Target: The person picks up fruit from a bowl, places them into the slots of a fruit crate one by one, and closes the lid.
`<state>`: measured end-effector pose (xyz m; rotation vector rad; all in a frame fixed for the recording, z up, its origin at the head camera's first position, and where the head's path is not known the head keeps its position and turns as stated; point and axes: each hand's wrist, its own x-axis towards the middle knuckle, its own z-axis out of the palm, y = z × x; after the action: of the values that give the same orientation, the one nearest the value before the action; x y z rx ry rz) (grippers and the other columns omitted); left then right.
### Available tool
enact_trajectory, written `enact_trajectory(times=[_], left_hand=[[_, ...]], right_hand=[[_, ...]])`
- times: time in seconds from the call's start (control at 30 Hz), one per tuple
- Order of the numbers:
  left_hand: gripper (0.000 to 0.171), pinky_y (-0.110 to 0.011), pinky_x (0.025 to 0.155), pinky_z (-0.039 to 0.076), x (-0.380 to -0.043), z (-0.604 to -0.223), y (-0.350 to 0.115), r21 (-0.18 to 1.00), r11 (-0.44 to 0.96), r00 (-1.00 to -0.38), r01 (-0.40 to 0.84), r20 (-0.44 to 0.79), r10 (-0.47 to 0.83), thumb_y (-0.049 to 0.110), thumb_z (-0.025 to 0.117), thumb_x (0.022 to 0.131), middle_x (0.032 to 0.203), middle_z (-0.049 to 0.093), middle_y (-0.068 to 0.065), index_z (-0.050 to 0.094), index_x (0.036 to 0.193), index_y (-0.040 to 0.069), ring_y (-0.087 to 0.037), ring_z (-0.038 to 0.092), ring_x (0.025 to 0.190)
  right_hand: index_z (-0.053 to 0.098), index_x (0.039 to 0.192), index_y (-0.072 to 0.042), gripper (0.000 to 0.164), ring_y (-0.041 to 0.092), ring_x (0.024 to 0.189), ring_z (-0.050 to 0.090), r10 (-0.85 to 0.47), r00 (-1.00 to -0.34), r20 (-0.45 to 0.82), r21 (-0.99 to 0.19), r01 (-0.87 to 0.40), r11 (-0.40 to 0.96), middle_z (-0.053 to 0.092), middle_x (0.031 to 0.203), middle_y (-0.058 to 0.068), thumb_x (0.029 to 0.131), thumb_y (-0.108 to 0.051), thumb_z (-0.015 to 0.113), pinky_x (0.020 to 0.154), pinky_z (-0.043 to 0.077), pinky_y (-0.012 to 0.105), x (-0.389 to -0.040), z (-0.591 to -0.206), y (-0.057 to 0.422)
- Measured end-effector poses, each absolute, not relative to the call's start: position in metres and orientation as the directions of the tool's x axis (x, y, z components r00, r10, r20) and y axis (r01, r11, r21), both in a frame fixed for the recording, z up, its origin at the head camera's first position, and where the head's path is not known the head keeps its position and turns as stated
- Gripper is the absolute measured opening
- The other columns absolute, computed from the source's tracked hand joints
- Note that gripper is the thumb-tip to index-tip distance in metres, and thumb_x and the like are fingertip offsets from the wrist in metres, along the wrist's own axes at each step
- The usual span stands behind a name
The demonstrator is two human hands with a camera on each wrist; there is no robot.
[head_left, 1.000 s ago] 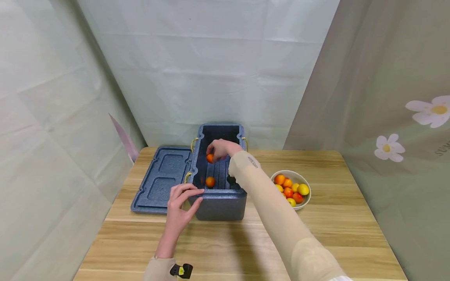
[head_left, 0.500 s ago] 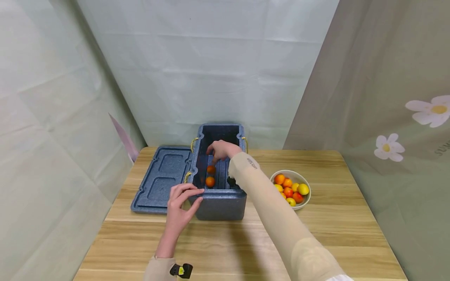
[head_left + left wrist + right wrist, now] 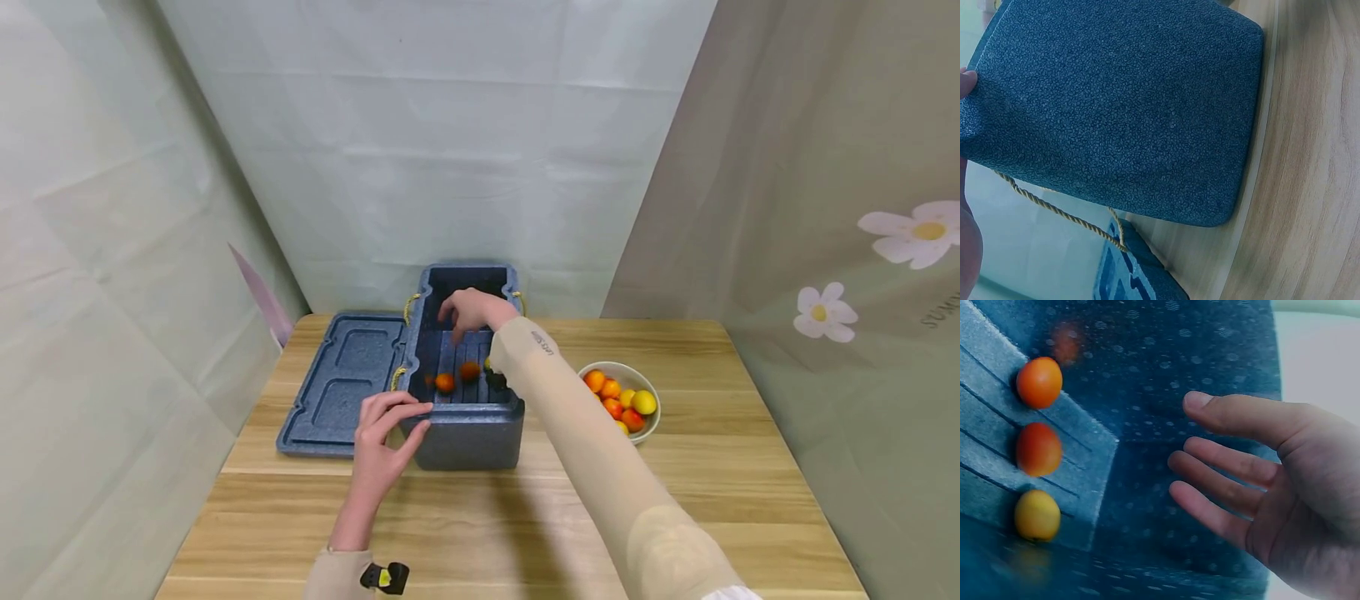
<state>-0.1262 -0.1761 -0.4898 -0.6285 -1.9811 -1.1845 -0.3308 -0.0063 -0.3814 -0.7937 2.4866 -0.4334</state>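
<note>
My left hand (image 3: pixel 382 446) grips the near left corner of a dark blue foam box (image 3: pixel 468 437), fingers over the rim, thumb against the front wall. In the left wrist view only part of that hand shows. My right hand (image 3: pixel 1272 494) hangs inside the box with nothing in it, thumb and fingers apart. On the ribbed floor lie a bright orange round fruit (image 3: pixel 1039 382), a redder orange one (image 3: pixel 1039 449) and a yellow one (image 3: pixel 1037 515), spaced in a row. My right sleeve covers most of the yellow one in the head view.
A pale bowl (image 3: pixel 654 423) of red, orange and yellow fruit stands right of the box. Flat on the table (image 3: pixel 285 533) to the left lies the box's lid (image 3: pixel 341 383). Yellow rope handles (image 3: pixel 398 378) hang on the box's sides. Curtains close off the back and sides.
The orange fruit has left my right hand, dropped to the box floor and moved rightward, between the other orange fruit and the yellow one. My left hand stays at the corner.
</note>
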Motion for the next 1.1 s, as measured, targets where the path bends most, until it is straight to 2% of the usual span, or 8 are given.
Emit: enact_trajectory(times=[0.23, 0.63, 0.9, 1.1], left_hand=[[0.039, -0.025, 0.096, 0.033, -0.127, -0.491, -0.176, 0.525, 0.442, -0.601, 0.727, 0.798, 0.040, -0.010, 0.082, 0.066, 0.101, 0.067, -0.011, 0.078, 0.100, 0.008, -0.026, 0.051, 0.101], [0.032, -0.024, 0.096, 0.033, -0.126, -0.487, -0.178, 0.521, 0.445, -0.598, 0.728, 0.801, 0.040, -0.004, 0.081, 0.072, 0.100, 0.066, -0.012, 0.078, 0.101, 0.008, -0.023, 0.052, 0.101], [0.040, -0.024, 0.096, 0.032, -0.127, -0.492, -0.179, 0.505, 0.450, -0.580, 0.736, 0.814, 0.036, -0.013, 0.082, 0.061, 0.097, 0.066, -0.016, 0.077, 0.096, 0.004, -0.030, 0.050, 0.098], [0.036, -0.024, 0.097, 0.033, -0.126, -0.489, -0.179, 0.507, 0.450, -0.583, 0.735, 0.811, 0.040, -0.008, 0.081, 0.067, 0.099, 0.066, -0.013, 0.077, 0.099, 0.006, -0.027, 0.051, 0.100]], right_hand=[[0.058, 0.138, -0.019, 0.050, 0.024, 0.118, 0.058, -0.619, -0.724, -0.303, -0.401, -0.493, 0.772, 0.059, 0.134, 0.011, 0.089, -0.019, 0.073, 0.100, 0.050, 0.038, -0.331, -0.361, -0.005], [0.055, 0.140, -0.020, 0.050, 0.025, 0.125, 0.053, -0.635, -0.739, -0.224, -0.423, -0.513, 0.747, 0.056, 0.138, 0.012, 0.092, -0.017, 0.069, 0.100, 0.049, 0.039, -0.333, -0.317, 0.024], [0.057, 0.138, -0.015, 0.047, 0.028, 0.124, 0.055, -0.632, -0.755, -0.175, -0.434, -0.517, 0.738, 0.056, 0.138, 0.016, 0.092, -0.014, 0.068, 0.099, 0.050, 0.040, -0.332, -0.308, 0.054], [0.058, 0.136, -0.011, 0.045, 0.032, 0.118, 0.062, -0.625, -0.771, -0.125, -0.421, -0.529, 0.737, 0.059, 0.135, 0.017, 0.092, -0.012, 0.068, 0.099, 0.051, 0.043, -0.327, -0.306, 0.084]])
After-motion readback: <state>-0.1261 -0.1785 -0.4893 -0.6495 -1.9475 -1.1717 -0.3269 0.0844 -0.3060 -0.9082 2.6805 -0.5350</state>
